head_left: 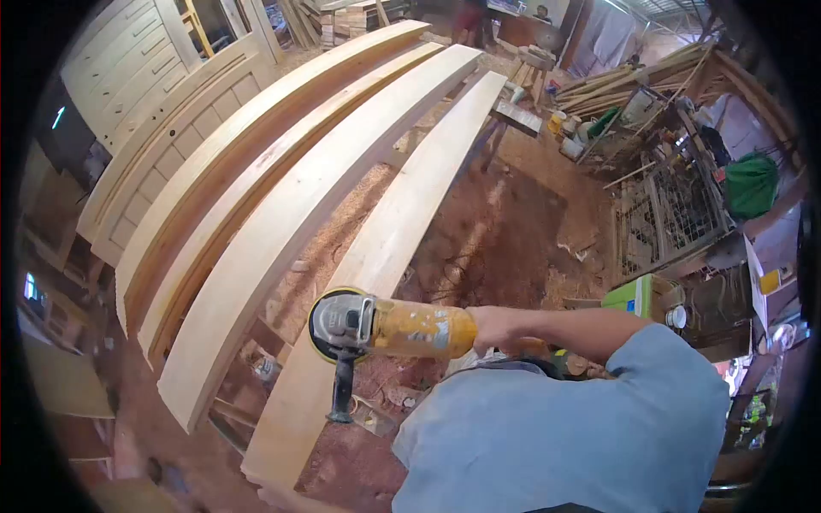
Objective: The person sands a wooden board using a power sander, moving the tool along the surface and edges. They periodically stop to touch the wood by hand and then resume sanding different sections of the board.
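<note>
My right hand is wrapped round the rear of a yellow angle grinder. The grinder's round disc rests on or just over a pale wooden board; any gap cannot be made out. A black side handle sticks out from the grinder's head, with no hand on it. At the bottom edge, part of my left hand shows by the near end of that same board. Its fingers are mostly hidden.
Several more long boards lie side by side to the left. Panelled doors lean behind them. At right stand a metal grille, a green bag and a wood pile. Sawdust covers the floor. Another person is far back.
</note>
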{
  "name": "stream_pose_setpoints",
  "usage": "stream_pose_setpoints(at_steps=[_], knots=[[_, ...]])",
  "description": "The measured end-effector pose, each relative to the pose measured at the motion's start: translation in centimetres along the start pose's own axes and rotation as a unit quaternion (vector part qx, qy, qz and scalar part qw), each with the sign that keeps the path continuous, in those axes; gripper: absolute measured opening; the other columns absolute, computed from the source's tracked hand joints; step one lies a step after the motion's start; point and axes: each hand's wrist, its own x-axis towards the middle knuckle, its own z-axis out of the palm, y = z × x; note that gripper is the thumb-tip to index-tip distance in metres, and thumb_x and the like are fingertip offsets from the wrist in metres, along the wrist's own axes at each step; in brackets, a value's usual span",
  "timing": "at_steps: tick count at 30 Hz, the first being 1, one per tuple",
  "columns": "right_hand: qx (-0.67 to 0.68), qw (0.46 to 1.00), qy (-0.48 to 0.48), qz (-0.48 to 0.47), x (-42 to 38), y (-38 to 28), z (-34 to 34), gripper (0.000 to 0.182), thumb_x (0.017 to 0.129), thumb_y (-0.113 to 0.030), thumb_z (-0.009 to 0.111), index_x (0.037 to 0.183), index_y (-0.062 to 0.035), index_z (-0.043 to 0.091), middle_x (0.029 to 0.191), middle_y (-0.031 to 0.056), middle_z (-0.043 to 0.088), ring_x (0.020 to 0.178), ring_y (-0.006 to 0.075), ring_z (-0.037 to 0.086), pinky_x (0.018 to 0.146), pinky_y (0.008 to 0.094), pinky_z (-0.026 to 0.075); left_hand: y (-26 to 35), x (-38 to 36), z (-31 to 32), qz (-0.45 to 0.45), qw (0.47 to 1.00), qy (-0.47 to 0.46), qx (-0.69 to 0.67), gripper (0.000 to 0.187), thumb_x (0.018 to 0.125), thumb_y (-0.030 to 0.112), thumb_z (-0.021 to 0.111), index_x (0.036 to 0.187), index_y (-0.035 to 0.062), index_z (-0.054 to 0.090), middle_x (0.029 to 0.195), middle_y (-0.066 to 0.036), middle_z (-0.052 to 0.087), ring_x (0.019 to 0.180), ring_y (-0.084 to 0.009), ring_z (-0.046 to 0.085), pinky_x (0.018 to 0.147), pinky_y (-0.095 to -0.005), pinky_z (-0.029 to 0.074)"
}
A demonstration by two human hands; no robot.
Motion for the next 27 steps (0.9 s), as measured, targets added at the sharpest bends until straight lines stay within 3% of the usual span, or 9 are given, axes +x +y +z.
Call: stream_pose_setpoints(at_steps=[5,7,8,9,11,14,19,21,27], knots=[[0.012,0.999,0.022,-0.021,3.7,5.9,3.3,0.056,0.063,0.001,0.075,0.118,-0.0010,0.067,0.104,0.0112,0.073,0.102,0.0225,0.066,0.092,0.0371,0.052,0.3,0.9,0.4,-0.007,1.000,0.006,-0.003,0.038,0.098,0.031,0.066,0.104,-0.0058,0.071,0.103,-0.019,0.073,0.085,-0.0317,0.071,0.071,-0.0400,0.058],[0.053,0.995,-0.076,-0.041,5.3,7.7,3.9,0.055,0.064,0.003,0.075,0.118,-0.0001,0.067,0.109,0.0101,0.072,0.105,0.0214,0.064,0.093,0.0356,0.052,1.1,1.3,0.5,-0.005,1.000,0.010,0.000,0.038,0.098,0.031,0.065,0.104,-0.0058,0.071,0.103,-0.019,0.073,0.085,-0.0318,0.071,0.071,-0.0401,0.059],[0.052,0.992,-0.030,-0.107,5.6,8.5,4.3,0.044,0.062,-0.007,0.076,0.105,-0.0033,0.073,0.086,0.0081,0.071,0.082,0.0198,0.066,0.071,0.0355,0.052,1.6,1.5,0.7,-0.005,1.000,0.012,0.002,0.038,0.099,0.031,0.065,0.104,-0.0058,0.071,0.104,-0.019,0.073,0.085,-0.0318,0.071,0.071,-0.0402,0.059],[0.055,0.992,-0.022,-0.112,5.4,8.2,4.1,0.044,0.062,-0.007,0.076,0.105,-0.0033,0.073,0.086,0.0081,0.071,0.082,0.0198,0.066,0.071,0.0355,0.052,1.8,1.3,0.7,-0.004,1.000,0.014,0.006,0.037,0.099,0.031,0.065,0.104,-0.0058,0.071,0.104,-0.019,0.073,0.085,-0.0319,0.071,0.071,-0.0402,0.059],[0.035,0.997,-0.064,-0.035,3.6,6.2,3.9,0.055,0.065,0.003,0.077,0.119,-0.0011,0.066,0.109,0.0094,0.072,0.106,0.0205,0.064,0.094,0.0358,0.052,2.0,1.2,0.6,-0.003,1.000,0.016,0.010,0.037,0.099,0.030,0.064,0.104,-0.0059,0.071,0.104,-0.019,0.073,0.085,-0.0320,0.071,0.072,-0.0403,0.059],[0.025,0.994,-0.102,0.028,2.0,4.0,3.6,0.057,0.065,0.002,0.078,0.121,-0.0013,0.066,0.110,0.0094,0.072,0.108,0.0198,0.064,0.098,0.0354,0.050,2.7,1.3,0.6,0.000,1.000,0.015,0.016,0.037,0.100,0.030,0.064,0.104,-0.0059,0.071,0.104,-0.019,0.073,0.086,-0.0321,0.071,0.072,-0.0405,0.059],[-0.006,0.995,-0.022,-0.093,0.8,10.1,2.7,0.055,0.062,-0.012,0.084,0.116,-0.0059,0.072,0.100,0.0124,0.076,0.094,0.0250,0.070,0.083,0.0386,0.054,3.0,1.1,0.6,-0.016,1.000,0.006,0.021,0.036,0.101,0.029,0.062,0.104,-0.0060,0.071,0.105,-0.020,0.073,0.086,-0.0322,0.071,0.072,-0.0407,0.059],[-0.029,0.997,-0.006,0.066,-2.6,7.2,1.6,0.059,0.062,-0.012,0.085,0.119,-0.0060,0.071,0.108,0.0134,0.075,0.103,0.0282,0.069,0.089,0.0395,0.053,3.2,1.2,0.3,-0.017,1.000,0.004,0.025,0.036,0.102,0.029,0.062,0.104,-0.0060,0.071,0.105,-0.020,0.073,0.086,-0.0323,0.071,0.072,-0.0408,0.059],[0.019,0.999,-0.016,0.048,-0.6,11.1,1.5,0.054,0.064,-0.005,0.084,0.115,-0.0030,0.070,0.098,0.0106,0.073,0.092,0.0228,0.067,0.080,0.0376,0.054,2.3,1.5,0.6,-0.008,0.999,-0.001,0.035,0.036,0.103,0.028,0.060,0.103,-0.0061,0.071,0.106,-0.020,0.074,0.087,-0.0325,0.072,0.072,-0.0411,0.059]])
